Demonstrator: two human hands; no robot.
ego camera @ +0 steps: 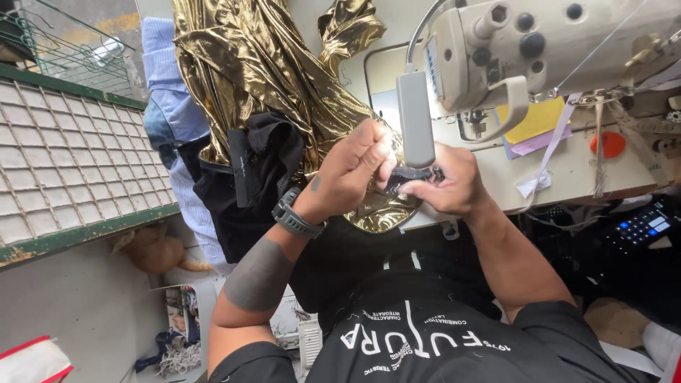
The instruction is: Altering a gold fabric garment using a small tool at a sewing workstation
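Both hands meet just below the sewing machine (553, 50): left hand (351, 170) with fingers curled in, pinching one end of a small dark fabric piece (404, 177); right hand (450, 181) pinching the other end. Piece is held between them, off the machine bed and short of the needle, so it looks still in prep, nothing visibly stitched yet. Gold fabric (269, 64) lies heaped left of the machine.

Gold cloth (269, 64) glossy, crinkled; black cloth (266, 159) matt; sewing machine (546, 50) smooth painted metal.
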